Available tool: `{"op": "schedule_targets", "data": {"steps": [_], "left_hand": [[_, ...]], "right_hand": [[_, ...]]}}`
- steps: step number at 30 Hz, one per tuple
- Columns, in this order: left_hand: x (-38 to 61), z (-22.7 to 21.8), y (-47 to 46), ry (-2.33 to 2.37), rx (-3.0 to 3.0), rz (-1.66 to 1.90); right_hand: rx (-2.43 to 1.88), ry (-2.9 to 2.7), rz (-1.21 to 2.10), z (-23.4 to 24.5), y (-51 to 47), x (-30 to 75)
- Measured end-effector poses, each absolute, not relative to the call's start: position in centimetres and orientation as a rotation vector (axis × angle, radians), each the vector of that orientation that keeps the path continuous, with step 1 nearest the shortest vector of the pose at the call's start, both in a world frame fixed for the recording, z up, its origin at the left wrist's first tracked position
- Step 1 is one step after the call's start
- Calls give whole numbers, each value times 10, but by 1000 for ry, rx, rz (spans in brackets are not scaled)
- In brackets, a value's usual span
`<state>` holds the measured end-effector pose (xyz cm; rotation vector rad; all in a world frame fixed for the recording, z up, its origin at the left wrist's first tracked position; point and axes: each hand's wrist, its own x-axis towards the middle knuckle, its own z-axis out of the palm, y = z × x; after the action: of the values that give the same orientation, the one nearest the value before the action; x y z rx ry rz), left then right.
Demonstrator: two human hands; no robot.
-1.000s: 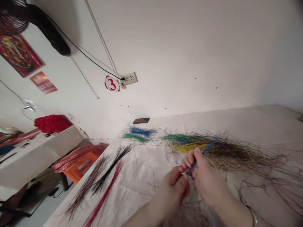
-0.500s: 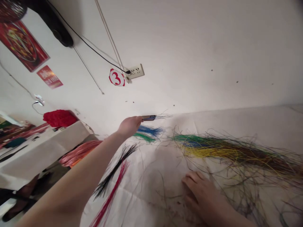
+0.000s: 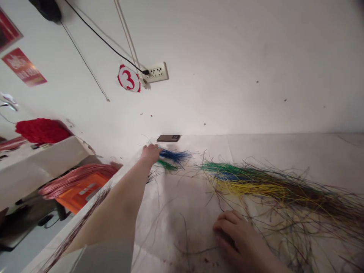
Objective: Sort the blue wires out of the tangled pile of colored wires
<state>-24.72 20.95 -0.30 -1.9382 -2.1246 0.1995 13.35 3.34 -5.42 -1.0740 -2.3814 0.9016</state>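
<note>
phone [image 3: 167, 138] near the wall [image 3: 227, 64], white socket [image 3: 160, 71] with black plug [image 3: 146, 72], red-numbered sign [image 3: 129, 78] beside it, orange stool [image 3: 74, 195]

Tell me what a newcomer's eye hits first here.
Bright yellow strands catch the eye first, in the long pile right of center. Next comes the left hand, at the left end of the small blue bundle. Above it, a red "3" sign is on the wall beside the power outlet.

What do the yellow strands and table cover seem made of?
Yellow strands: possibly plastic-coated thin wire or plastic fibre, smooth-looking; they hold loose, separate curves. Table cover: fabric or thin plastic sheet, pale, matt; creased, weave not discernible.
</note>
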Motion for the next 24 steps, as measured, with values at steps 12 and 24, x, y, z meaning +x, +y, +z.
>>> {"op": "schedule_targets", "data": {"steps": [12, 24], "left_hand": [[-133, 17, 108, -1740, -2189, -133], [35, 13, 156, -1509, -2642, -70]], "right_hand": [[-1051, -2314, 844, -56, 37, 132], [-991, -2345, 656, -62, 40, 131]]}}
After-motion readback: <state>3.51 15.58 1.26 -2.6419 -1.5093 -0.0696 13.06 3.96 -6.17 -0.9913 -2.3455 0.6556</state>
